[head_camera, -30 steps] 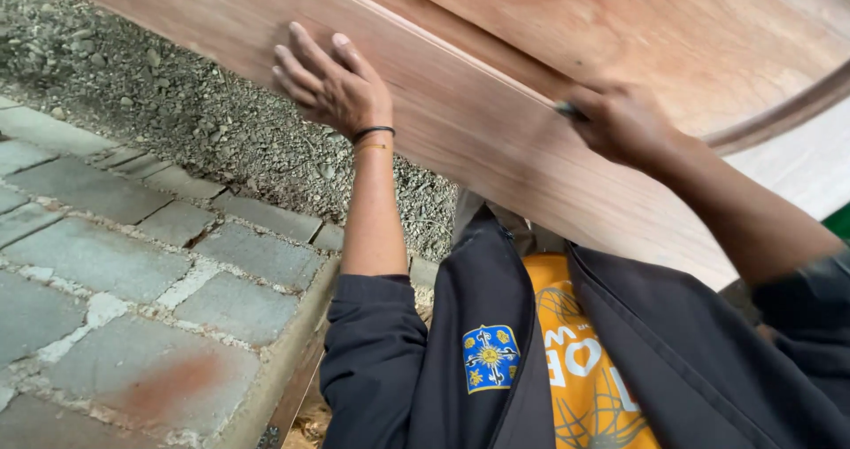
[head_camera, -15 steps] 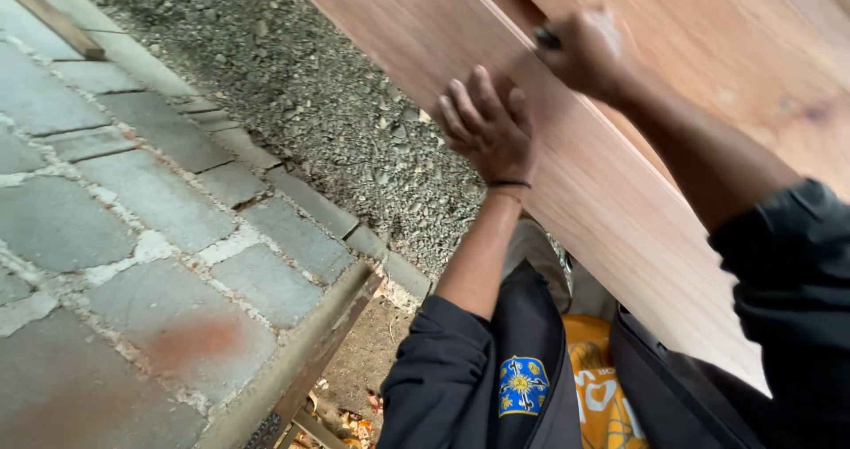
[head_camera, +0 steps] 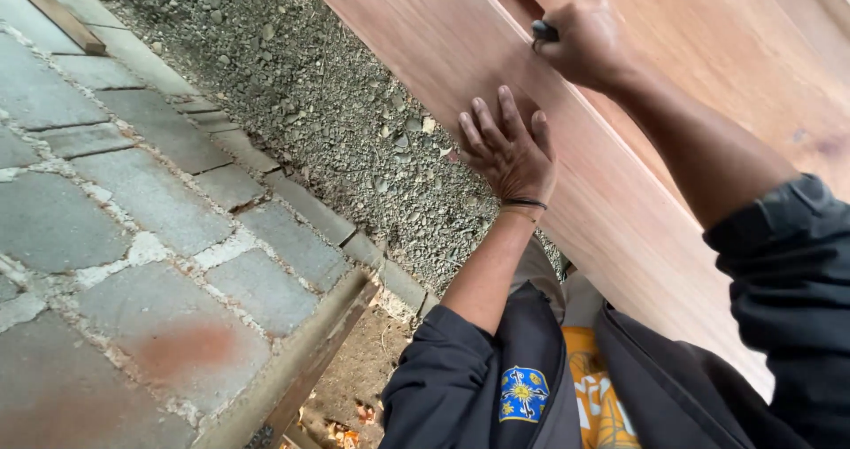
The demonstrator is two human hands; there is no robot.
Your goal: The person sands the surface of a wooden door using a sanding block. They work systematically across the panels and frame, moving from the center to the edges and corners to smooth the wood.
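The left hand (head_camera: 509,152) is lying flat with fingers spread wide on the long wooden board (head_camera: 425,42) near its lower edge, while the right hand (head_camera: 584,42) is squeezing a small dark tool (head_camera: 544,32) at the upper edge, so the tool might be slipping and scratching the wood.

Smooth matt wood board (head_camera: 460,50), rough loose gravel (head_camera: 292,86), coarse grey stone pavers (head_camera: 106,219), black cloth jacket (head_camera: 460,387)

- The wooden board (head_camera: 460,42) slants across the upper right, walling off that side.
- Gravel (head_camera: 292,86) and paving stones (head_camera: 133,236) on the left lie open, well apart from it.
- A timber strip (head_camera: 53,11) crosses the upper left corner.
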